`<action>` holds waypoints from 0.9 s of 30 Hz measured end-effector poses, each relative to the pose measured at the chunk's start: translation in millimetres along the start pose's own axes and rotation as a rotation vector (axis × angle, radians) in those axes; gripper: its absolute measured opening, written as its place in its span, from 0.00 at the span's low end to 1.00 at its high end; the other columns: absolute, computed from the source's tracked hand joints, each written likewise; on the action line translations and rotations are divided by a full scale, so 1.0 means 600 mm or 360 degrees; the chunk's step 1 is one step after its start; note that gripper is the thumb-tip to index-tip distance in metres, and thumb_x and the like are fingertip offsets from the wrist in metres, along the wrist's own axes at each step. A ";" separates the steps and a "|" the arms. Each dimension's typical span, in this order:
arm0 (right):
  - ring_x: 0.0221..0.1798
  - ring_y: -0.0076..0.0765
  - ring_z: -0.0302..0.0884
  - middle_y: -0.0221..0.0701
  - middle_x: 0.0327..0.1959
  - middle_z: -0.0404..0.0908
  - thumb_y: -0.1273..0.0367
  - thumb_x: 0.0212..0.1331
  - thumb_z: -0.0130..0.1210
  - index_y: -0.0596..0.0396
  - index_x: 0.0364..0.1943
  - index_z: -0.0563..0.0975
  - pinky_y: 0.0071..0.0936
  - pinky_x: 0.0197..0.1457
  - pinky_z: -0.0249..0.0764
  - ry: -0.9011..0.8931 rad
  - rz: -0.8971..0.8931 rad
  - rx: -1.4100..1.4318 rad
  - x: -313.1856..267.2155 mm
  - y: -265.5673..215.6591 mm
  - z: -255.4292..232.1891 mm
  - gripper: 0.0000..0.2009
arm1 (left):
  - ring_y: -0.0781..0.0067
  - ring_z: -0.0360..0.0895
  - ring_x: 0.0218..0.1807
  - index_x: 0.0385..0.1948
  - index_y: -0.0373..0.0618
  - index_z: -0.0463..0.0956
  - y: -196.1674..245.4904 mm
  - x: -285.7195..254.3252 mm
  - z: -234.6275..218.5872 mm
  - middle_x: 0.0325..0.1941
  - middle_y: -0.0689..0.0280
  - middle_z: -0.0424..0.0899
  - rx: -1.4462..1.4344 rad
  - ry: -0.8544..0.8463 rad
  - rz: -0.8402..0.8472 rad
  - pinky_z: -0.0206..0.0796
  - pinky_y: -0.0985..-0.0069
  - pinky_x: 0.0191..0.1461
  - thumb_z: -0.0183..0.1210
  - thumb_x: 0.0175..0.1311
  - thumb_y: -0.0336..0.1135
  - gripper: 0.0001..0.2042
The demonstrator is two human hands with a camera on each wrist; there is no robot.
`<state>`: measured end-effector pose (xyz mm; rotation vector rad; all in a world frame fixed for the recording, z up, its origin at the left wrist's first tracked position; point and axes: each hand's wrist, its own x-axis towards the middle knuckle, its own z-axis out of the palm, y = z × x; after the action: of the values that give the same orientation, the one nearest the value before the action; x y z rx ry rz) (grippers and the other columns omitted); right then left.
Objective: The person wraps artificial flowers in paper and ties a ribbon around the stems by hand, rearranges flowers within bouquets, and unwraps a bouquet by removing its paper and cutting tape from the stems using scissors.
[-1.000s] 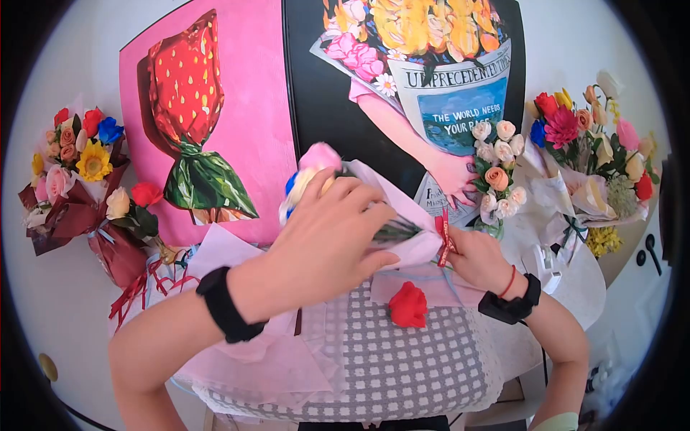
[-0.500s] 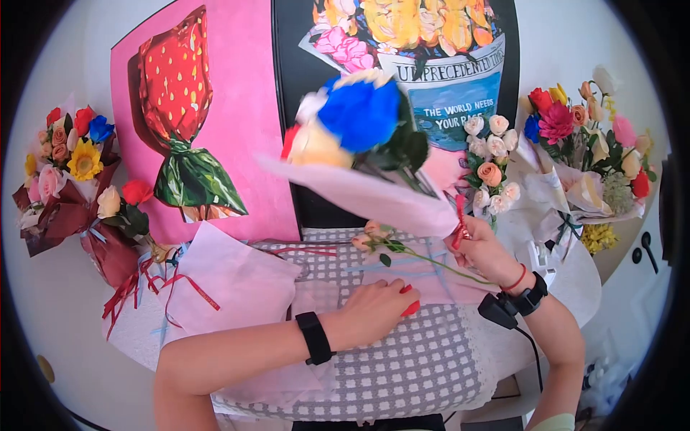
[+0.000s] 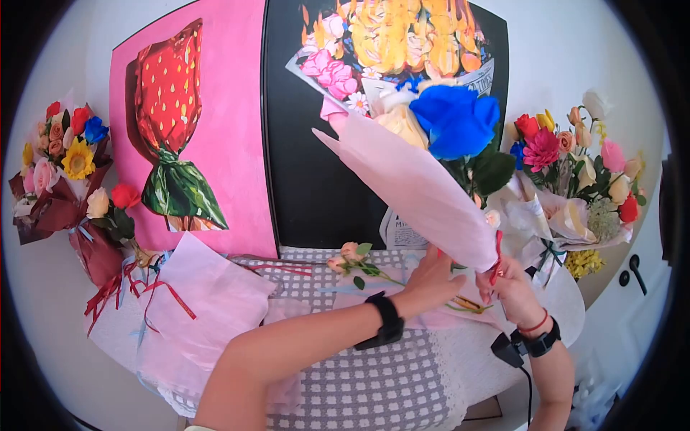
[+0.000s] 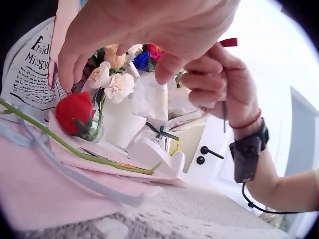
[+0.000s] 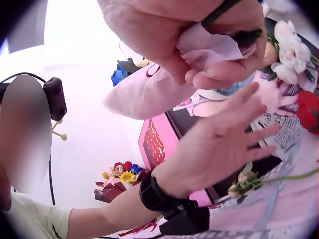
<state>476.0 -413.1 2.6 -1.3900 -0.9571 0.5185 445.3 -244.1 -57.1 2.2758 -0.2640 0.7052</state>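
My right hand grips the tied base of a bouquet in pale pink paper. The bouquet stands tilted up, its blue rose and cream rose showing above the wrap, with a red ribbon round the neck. My left hand is low over the table, left of the bouquet's base; the right wrist view shows its fingers spread and nothing held. A red rose lies just beyond its fingertips in the left wrist view. Beside it is a stem with small peach roses.
Pink paper sheets and red ribbons lie on the left of the checked cloth. Wrapped bouquets stand at the left and right. Two paintings lean behind, one with a strawberry-wrapped shape.
My left hand went from the bouquet down to the red rose, took hold of it, moved it away to the right and let go. My right hand raised and turned the bouquet upright.
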 end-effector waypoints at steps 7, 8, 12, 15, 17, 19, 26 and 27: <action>0.20 0.15 0.63 0.22 0.22 0.68 0.74 0.57 0.47 0.56 0.39 0.67 0.15 0.21 0.61 0.0093 -0.0209 -0.0014 0.067 0.065 0.090 0.07 | 0.69 0.63 0.56 0.52 0.39 0.60 0.063 -0.059 -0.138 0.54 0.59 0.65 -0.1388 0.0085 -0.0005 0.58 0.71 0.56 0.55 0.56 0.37 0.24; 0.23 0.15 0.64 0.23 0.25 0.68 0.73 0.58 0.47 0.56 0.42 0.65 0.14 0.23 0.62 0.0079 -0.0286 -0.0072 0.075 0.065 0.123 0.09 | 0.71 0.67 0.51 0.50 0.38 0.63 0.056 -0.064 -0.154 0.50 0.61 0.69 -0.1229 0.0184 -0.0204 0.61 0.74 0.51 0.56 0.57 0.38 0.22; 0.34 0.39 0.72 0.38 0.35 0.73 0.64 0.58 0.49 0.61 0.51 0.58 0.31 0.37 0.68 -0.0064 -0.0585 -0.0119 0.117 0.080 0.234 0.21 | 0.79 0.75 0.37 0.40 0.39 0.70 0.061 -0.092 -0.241 0.36 0.67 0.78 -0.1225 0.0454 -0.0558 0.67 0.79 0.39 0.55 0.59 0.34 0.11; 0.43 0.50 0.73 0.46 0.40 0.73 0.62 0.60 0.47 0.61 0.55 0.53 0.38 0.46 0.66 -0.0073 -0.0805 -0.0401 0.144 0.078 0.291 0.25 | 0.77 0.76 0.36 0.38 0.41 0.71 0.052 -0.125 -0.287 0.36 0.67 0.78 -0.1219 0.0645 -0.0454 0.69 0.77 0.38 0.57 0.58 0.33 0.10; 0.47 0.54 0.71 0.48 0.43 0.72 0.60 0.60 0.45 0.61 0.56 0.52 0.38 0.48 0.66 -0.0150 -0.0781 -0.0341 0.134 0.068 0.319 0.26 | 0.75 0.76 0.37 0.40 0.39 0.69 0.057 -0.152 -0.317 0.36 0.64 0.77 -0.1344 0.0707 -0.0619 0.69 0.77 0.39 0.57 0.56 0.29 0.11; 0.47 0.53 0.72 0.48 0.43 0.72 0.60 0.60 0.44 0.61 0.57 0.52 0.38 0.48 0.66 -0.0264 -0.0587 -0.0323 0.132 0.064 0.344 0.26 | 0.73 0.76 0.39 0.40 0.38 0.68 0.044 -0.175 -0.333 0.38 0.63 0.77 -0.1473 0.0787 -0.0545 0.71 0.74 0.40 0.58 0.54 0.27 0.13; 0.35 0.37 0.73 0.39 0.31 0.74 0.59 0.60 0.47 0.59 0.43 0.66 0.32 0.38 0.68 -0.0638 -0.0387 -0.0105 0.166 0.095 0.395 0.17 | 0.70 0.77 0.38 0.44 0.36 0.66 0.028 -0.235 -0.371 0.38 0.59 0.77 -0.1427 0.0926 -0.0618 0.72 0.73 0.34 0.57 0.55 0.27 0.15; 0.35 0.37 0.73 0.39 0.31 0.74 0.59 0.60 0.47 0.59 0.43 0.66 0.32 0.38 0.68 -0.0641 -0.0397 -0.0104 0.166 0.097 0.403 0.17 | 0.72 0.77 0.35 0.45 0.35 0.66 0.020 -0.242 -0.377 0.38 0.59 0.76 -0.1370 0.0803 -0.0597 0.72 0.75 0.32 0.58 0.55 0.28 0.16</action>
<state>347.7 -183.6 -49.9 -1.2224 -1.4631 0.5931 227.3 -96.9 1.1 1.2344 0.0979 0.7462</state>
